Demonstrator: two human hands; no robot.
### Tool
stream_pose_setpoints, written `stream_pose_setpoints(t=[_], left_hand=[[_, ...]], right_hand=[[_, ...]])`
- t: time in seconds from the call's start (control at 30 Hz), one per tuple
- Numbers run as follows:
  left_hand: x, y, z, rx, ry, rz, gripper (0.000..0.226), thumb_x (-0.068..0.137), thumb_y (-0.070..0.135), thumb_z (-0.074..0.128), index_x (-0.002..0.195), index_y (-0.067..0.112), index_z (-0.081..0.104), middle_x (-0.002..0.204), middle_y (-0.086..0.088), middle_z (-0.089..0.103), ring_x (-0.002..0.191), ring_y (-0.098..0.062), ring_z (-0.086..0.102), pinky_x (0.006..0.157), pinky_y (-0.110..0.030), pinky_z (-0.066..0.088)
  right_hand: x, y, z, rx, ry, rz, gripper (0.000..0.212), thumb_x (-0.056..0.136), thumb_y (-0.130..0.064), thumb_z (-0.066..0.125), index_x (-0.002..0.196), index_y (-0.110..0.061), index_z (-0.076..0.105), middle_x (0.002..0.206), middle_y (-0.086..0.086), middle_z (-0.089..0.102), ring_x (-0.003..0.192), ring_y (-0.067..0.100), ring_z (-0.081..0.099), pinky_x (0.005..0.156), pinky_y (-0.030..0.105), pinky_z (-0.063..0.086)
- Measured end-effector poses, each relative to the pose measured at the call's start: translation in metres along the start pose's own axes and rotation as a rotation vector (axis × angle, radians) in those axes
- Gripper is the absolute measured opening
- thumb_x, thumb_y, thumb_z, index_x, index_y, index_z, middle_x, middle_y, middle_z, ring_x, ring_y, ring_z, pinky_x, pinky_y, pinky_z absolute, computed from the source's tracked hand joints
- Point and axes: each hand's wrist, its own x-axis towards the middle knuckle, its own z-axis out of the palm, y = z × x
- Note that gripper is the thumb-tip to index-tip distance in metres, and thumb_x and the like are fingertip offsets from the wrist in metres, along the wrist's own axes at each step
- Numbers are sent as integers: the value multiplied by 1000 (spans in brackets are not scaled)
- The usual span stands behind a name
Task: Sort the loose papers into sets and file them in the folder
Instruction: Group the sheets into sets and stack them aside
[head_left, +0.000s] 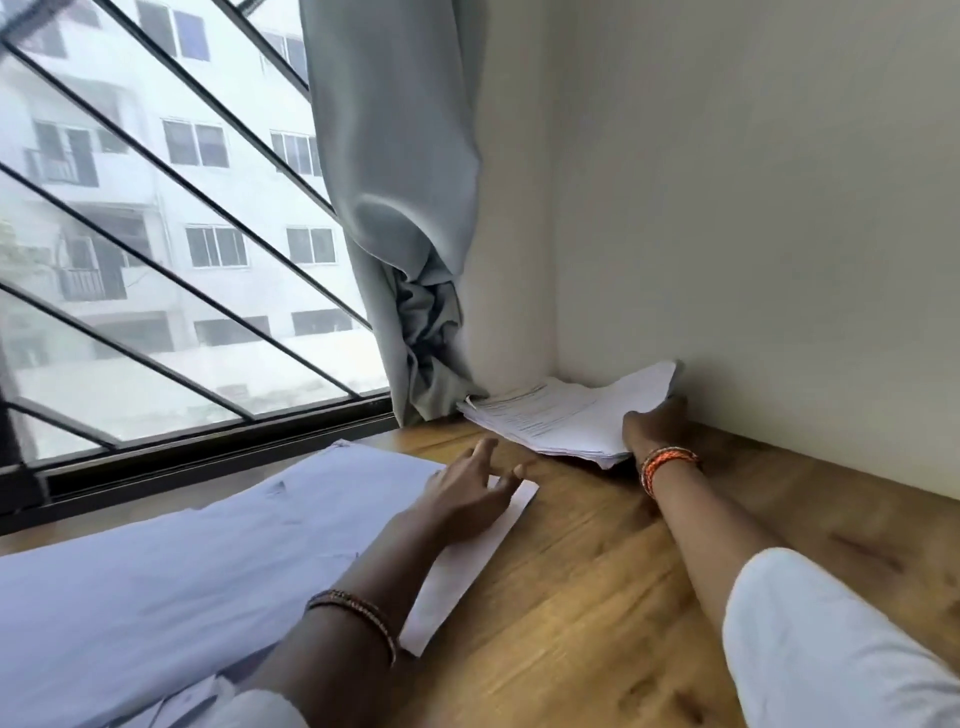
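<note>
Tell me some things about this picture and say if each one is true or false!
1. The right hand holds the paper stack in the corner. True.
2. The left hand is curled in a fist. False: its fingers are spread out, over a white sheet on the floor.
3. The curtain covers the whole window. False: it is bunched at the window's right side, and a building shows through the glass.
4. Both wrists wear bangles. True.
5. The stack lies on a table. False: it lies on the wooden floor against the wall.
</note>
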Motion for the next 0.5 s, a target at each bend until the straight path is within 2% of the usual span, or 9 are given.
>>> stream_pose_setpoints(t=[0.07,0.17,0.27,0.4,0.5], left_hand=[[0,-3,6,100,37,20,53,96,50,38,138,18,37,142,-6,46,128,-25,43,106,-42,32],[-2,-3,8,111,80,43,42,96,46,38,126,18,48,133,-2,52,121,-24,48,102,-42,35],[-4,-2,7,112,100,41,35,96,43,39,114,17,54,124,-2,56,114,-24,51,99,-41,37],[-5,-2,6,129,102,49,33,97,38,39,116,16,54,125,-4,55,113,-26,52,97,-40,38],[-4,-2,6,134,97,47,33,97,37,38,117,16,54,125,-4,55,112,-26,52,97,-41,38]], right_hand=[[15,5,4,39,30,-11,60,81,5,53,137,3,33,140,23,44,127,36,48,105,34,37],[27,11,6,59,40,-59,74,77,6,53,146,3,25,150,21,32,137,31,36,116,36,27],[29,16,6,9,59,-88,75,80,8,53,147,1,20,152,19,29,139,30,33,116,31,23],[29,15,1,-131,72,-76,73,87,3,52,148,1,12,154,19,22,141,32,28,112,27,19],[31,14,4,-198,103,-38,78,93,-8,51,149,5,-1,157,21,10,144,32,18,115,32,14]])
